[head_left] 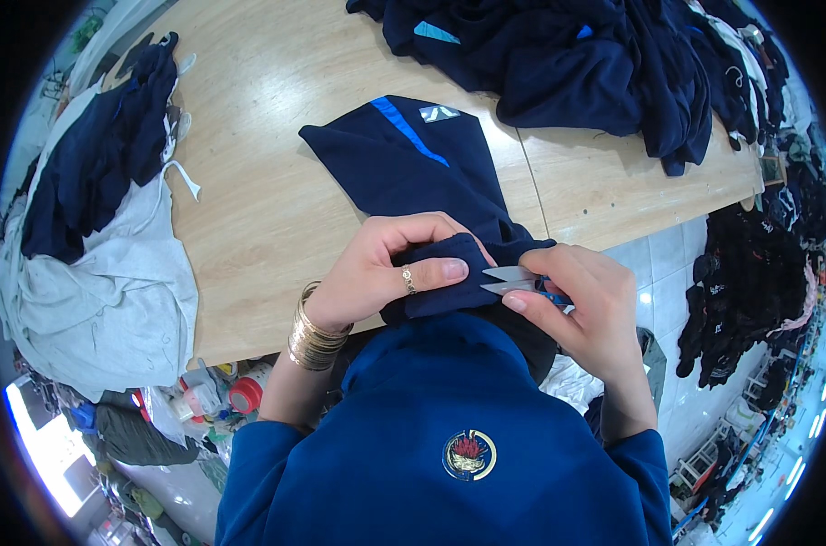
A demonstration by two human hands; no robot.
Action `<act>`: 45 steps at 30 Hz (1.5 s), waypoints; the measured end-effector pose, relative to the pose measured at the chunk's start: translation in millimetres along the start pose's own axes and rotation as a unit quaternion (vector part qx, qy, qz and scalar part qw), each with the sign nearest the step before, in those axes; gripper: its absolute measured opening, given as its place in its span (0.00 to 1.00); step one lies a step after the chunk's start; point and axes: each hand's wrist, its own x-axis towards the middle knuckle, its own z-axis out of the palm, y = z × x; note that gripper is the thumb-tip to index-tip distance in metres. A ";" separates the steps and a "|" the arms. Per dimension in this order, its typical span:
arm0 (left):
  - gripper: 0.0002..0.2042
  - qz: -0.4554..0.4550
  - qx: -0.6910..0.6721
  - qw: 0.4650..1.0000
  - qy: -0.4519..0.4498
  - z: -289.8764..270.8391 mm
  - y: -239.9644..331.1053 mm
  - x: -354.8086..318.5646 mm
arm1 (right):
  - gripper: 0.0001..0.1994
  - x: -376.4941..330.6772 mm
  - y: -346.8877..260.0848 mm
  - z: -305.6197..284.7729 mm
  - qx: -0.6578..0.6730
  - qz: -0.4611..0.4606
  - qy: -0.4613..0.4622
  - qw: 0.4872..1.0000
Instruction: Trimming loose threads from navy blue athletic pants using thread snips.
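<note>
A navy garment with a bright blue stripe and a small pale patch lies partly on the wooden table, its near end lifted over the front edge. My left hand grips a folded edge of it, thumb on top and fingers hidden under the cloth. In my right hand is a small pair of thread snips with blue handles. Their blades are parted, with the tips at the cloth edge beside my left thumb. Whether a thread lies between the blades is too small to tell.
A large heap of navy garments covers the table's far right. Navy and light grey cloth hangs over the left edge of the table. Below stand spools and jars with a red lid. Dark clothes are piled right, beyond the tiled floor.
</note>
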 end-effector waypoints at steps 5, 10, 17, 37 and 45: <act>0.10 -0.004 0.008 1.000 -0.013 -2.0 -3.3 -0.7 | 0.13 1.6 1.3 -1.0 -0.008 -0.024 -0.032 0.999; 0.10 -0.005 0.003 1.000 -0.018 -1.0 -5.5 1.0 | 0.13 4.3 2.0 1.3 -0.032 -0.054 -0.016 0.998; 0.10 -0.020 0.001 1.000 -0.010 -2.3 -3.8 0.0 | 0.12 5.6 3.9 0.7 -0.041 -0.038 0.021 0.998; 0.13 0.009 0.010 0.997 -0.078 -5.0 -0.6 -1.7 | 0.12 6.3 8.5 3.6 -0.028 -0.035 0.029 0.999; 0.13 0.002 0.034 0.998 -0.050 -4.5 -3.1 -2.6 | 0.11 7.4 4.8 0.6 0.000 0.006 -0.009 1.000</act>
